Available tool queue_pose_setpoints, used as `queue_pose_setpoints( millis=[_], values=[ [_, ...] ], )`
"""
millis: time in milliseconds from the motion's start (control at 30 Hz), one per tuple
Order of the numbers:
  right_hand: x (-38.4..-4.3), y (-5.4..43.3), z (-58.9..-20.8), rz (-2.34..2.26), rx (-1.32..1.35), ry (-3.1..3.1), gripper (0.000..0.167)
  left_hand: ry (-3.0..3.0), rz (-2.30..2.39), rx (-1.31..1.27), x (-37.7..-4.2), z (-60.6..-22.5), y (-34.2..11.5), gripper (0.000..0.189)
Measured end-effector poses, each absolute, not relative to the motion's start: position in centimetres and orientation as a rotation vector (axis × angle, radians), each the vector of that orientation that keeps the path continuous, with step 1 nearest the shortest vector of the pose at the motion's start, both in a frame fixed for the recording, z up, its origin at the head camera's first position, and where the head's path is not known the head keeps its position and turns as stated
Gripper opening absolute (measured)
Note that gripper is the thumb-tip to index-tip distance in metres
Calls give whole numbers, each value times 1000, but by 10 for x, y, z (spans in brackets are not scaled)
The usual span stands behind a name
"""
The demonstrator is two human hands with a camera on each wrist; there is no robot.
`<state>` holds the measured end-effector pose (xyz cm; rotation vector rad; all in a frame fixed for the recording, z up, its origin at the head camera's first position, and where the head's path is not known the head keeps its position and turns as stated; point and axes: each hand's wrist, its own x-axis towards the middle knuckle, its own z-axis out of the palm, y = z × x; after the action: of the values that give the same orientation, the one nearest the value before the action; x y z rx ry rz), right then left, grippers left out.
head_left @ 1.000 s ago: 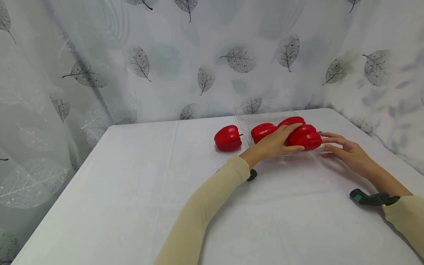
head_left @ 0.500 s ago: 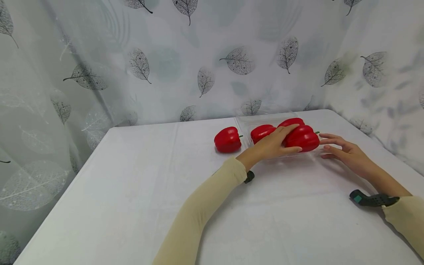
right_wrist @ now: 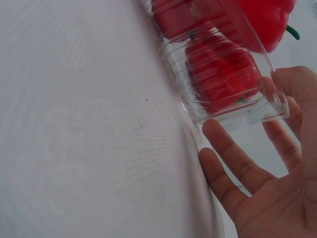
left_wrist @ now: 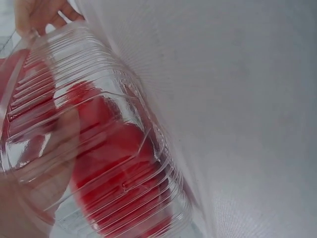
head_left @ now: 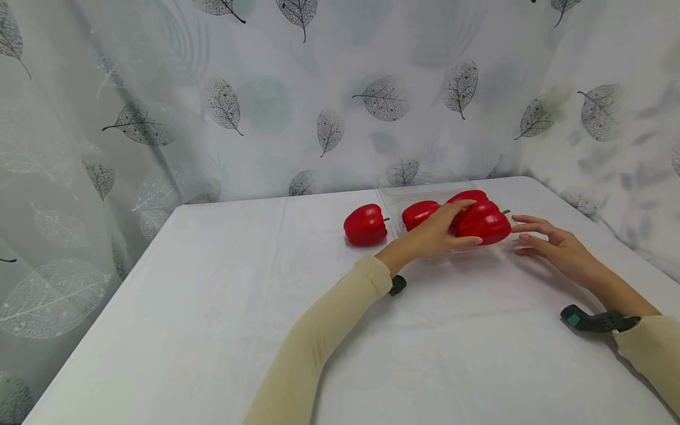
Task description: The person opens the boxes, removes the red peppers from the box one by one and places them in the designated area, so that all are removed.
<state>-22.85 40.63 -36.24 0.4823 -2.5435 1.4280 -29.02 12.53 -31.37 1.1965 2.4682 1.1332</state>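
Observation:
My left hand [head_left: 432,233] grips a red bell pepper [head_left: 486,224], its green stem pointing right, over the clear plastic container [head_left: 390,206]. Two more red bell peppers show in the container: one by the left wall [head_left: 419,213], another farther back [head_left: 470,195]. Ribbed walls of the container [left_wrist: 64,49] stand between the left wrist camera and the peppers. At the container's right end is my right hand [head_left: 565,251], fingers loosely spread. In the right wrist view, its fingertips [right_wrist: 210,128] lie right at the container's corner.
One loose red bell pepper [head_left: 365,225] lies on the white tabletop [head_left: 212,307], left of the container. A leaf-printed curtain [head_left: 265,118] hangs behind the table and along its sides. Dark bands are on both wrists, such as the right wristband [head_left: 600,320].
My left hand and the gripped bell pepper have shifted slightly left and lower over the container. The right hand stays nearly still, and the loose pepper has not moved on the table.

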Motion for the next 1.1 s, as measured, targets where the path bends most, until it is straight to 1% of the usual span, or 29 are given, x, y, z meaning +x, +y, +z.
queue_pose_setpoints(
  millis=[233, 800, 1100],
  values=[
    [-229, 406, -362, 1416, 474, -2549, 31, 2462, 1174, 1210, -290, -314, 124, 78],
    [-229, 408, -365, 1408, 478, -2551, 31, 2475, 1235, 1133, -281, -314, 119, 77],
    [-228, 406, -363, 1415, 470, -2552, 31, 2427, 1290, 1157, -282, -314, 115, 76]
  ],
)
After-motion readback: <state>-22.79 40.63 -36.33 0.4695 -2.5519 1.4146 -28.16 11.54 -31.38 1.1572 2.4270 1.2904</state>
